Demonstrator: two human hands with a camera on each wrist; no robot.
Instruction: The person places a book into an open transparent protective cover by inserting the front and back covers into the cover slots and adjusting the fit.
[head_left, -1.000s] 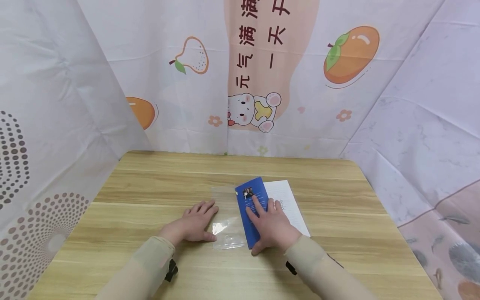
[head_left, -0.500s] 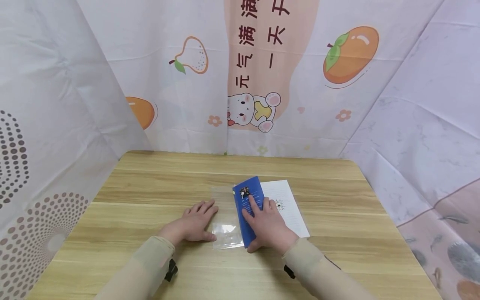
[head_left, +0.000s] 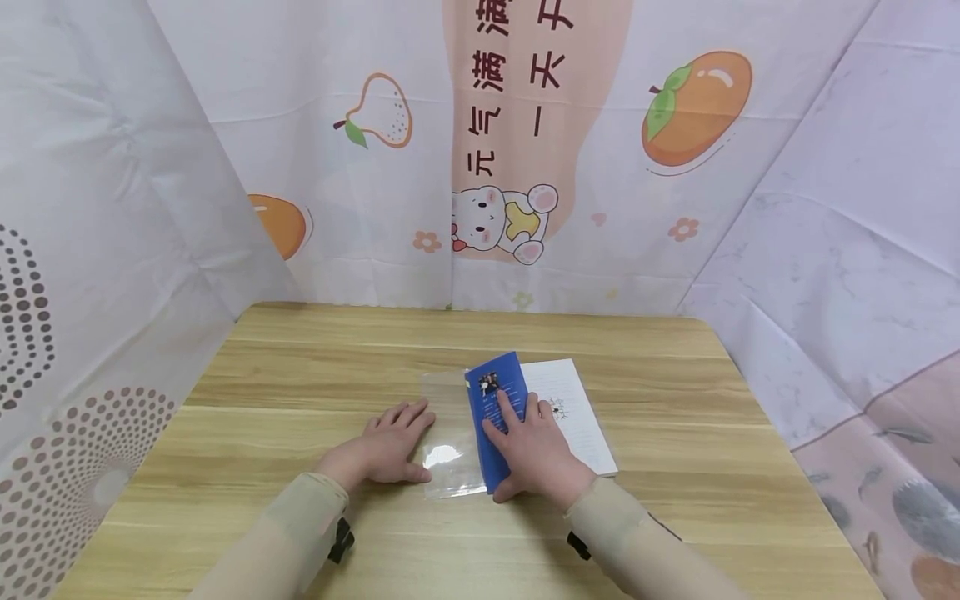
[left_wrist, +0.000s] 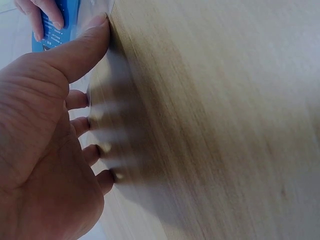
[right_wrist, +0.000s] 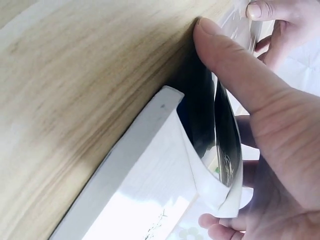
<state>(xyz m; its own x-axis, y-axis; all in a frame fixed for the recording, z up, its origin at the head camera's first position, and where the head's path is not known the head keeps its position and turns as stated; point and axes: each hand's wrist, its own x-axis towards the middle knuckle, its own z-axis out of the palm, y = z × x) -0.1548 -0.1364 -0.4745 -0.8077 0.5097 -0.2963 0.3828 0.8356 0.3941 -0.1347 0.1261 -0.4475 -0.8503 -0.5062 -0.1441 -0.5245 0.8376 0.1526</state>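
Note:
A book lies on the wooden table with its white page (head_left: 588,433) facing up. Its blue cover (head_left: 489,458), bearing a small photo and pale print, is folded out to the left over a clear plastic sleeve (head_left: 452,421). My right hand (head_left: 538,454) rests on the blue cover, fingers spread and index pointing up along it. In the right wrist view, a gap shows between the lifted cover edge and the book's thick page block (right_wrist: 135,155). My left hand (head_left: 392,446) rests with fingers extended at the sleeve's left edge, its thumb (left_wrist: 87,47) near the lower corner.
The wood-grain table (head_left: 315,350) stretches around the book on all sides. A printed fabric curtain (head_left: 330,242) hangs behind it, and more cloth (head_left: 832,250) hangs at the right. Both wrists carry black straps (head_left: 342,542).
My right hand has slid slightly left with the blue cover, overlapping more of the plastic sleeve. More of the white page and its small drawing now shows. My left hand has stayed in place.

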